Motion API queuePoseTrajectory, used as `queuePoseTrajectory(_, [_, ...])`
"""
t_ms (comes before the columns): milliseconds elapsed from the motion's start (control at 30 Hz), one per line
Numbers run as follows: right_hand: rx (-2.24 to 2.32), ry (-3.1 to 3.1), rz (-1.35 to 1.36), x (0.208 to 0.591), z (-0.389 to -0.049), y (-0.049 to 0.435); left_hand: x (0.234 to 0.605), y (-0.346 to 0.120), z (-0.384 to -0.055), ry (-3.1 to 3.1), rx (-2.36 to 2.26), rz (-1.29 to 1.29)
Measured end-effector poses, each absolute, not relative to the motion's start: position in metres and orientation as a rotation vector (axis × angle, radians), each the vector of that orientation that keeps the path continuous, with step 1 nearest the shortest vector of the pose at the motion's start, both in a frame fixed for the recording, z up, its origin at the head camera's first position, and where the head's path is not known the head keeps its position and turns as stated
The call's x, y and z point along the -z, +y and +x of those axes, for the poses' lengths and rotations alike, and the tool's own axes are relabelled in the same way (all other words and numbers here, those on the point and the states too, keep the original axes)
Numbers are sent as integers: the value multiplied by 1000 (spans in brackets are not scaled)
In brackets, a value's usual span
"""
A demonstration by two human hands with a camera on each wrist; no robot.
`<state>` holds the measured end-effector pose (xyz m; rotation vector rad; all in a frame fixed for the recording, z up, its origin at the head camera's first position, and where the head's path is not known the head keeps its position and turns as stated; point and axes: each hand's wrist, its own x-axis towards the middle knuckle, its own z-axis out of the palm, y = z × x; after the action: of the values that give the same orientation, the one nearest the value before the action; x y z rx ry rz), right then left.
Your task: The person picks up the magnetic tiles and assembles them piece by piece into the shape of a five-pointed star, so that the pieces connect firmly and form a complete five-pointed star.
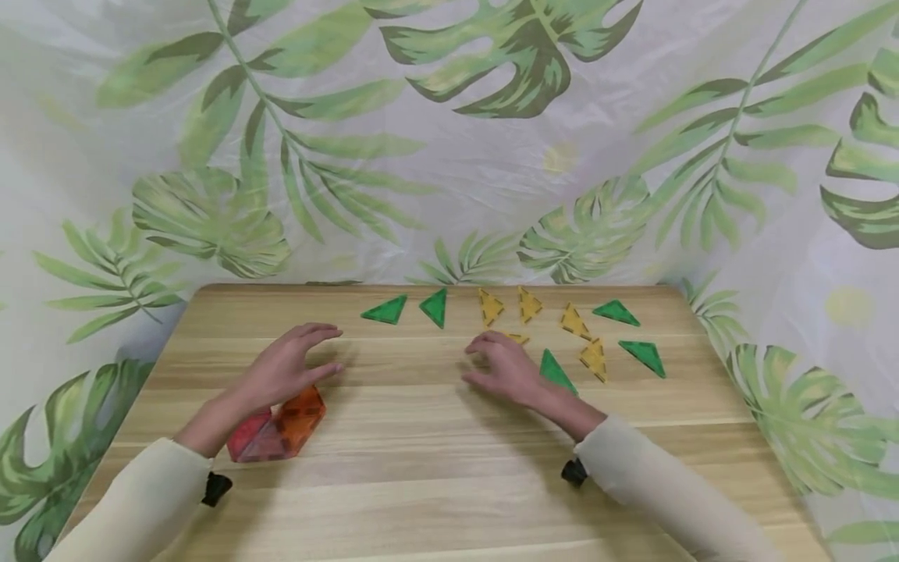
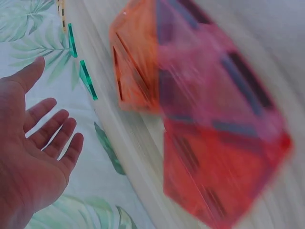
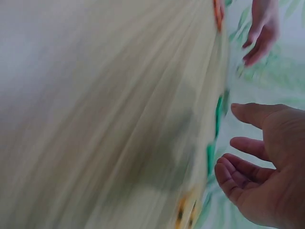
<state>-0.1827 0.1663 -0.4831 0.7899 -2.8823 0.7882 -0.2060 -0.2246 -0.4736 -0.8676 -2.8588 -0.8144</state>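
My left hand (image 1: 284,371) hovers above the table's left side with loosely bent fingers and nothing in its grasp. Below that wrist lies a joined group of translucent tiles: an orange piece (image 1: 303,414), a pink piece (image 2: 205,81) and a red piece (image 2: 214,171). Over the middle of the table my right hand (image 1: 509,371) is also empty, its fingers relaxed in the right wrist view. It partly covers a yellow triangle tile (image 1: 518,338). A green triangle tile (image 1: 557,372) lies beside the right wrist, partly hidden by it.
Along the back edge are two green triangles (image 1: 386,310) and several yellow triangles (image 1: 530,304). More green triangles (image 1: 644,357) lie at the back right. A leaf-patterned cloth (image 1: 449,156) hangs directly behind the wooden table (image 1: 414,484).
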Motion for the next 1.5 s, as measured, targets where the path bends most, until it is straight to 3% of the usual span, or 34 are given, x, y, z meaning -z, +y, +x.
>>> queuePoseTrajectory(267, [-743,-2870,664,492,-199,227,488,-196,-229,-2908,881,-750])
queuePoseTrajectory(500, [-761,-2874,606,504,-209,252,496,-171,-246,-2919,941,-650])
queuePoseTrajectory(1500, [-742,-2853,606,524,-217,240,523,-132,-288,-3008,915,-289])
